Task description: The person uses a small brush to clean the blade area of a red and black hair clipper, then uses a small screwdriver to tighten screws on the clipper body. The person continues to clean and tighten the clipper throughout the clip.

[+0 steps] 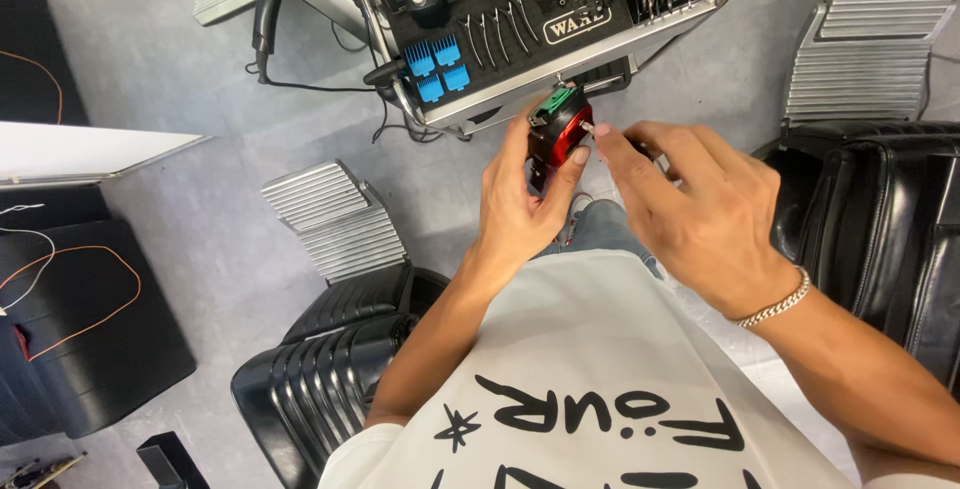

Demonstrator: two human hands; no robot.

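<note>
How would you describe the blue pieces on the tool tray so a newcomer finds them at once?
Start at the metal-rimmed tool tray at the top of the view, above the hands. On its black mat, near the lower left corner, sit the blue clipper guard combs, clustered in two rows. They are the only bright blue items among black and silver tools.

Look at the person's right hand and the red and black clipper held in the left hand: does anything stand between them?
Nothing visible does. The left hand grips the clipper from below, and the right hand reaches in from the side, its fingertips at a small metal part on the clipper's side. The tool tray lies beyond, not between.
</note>
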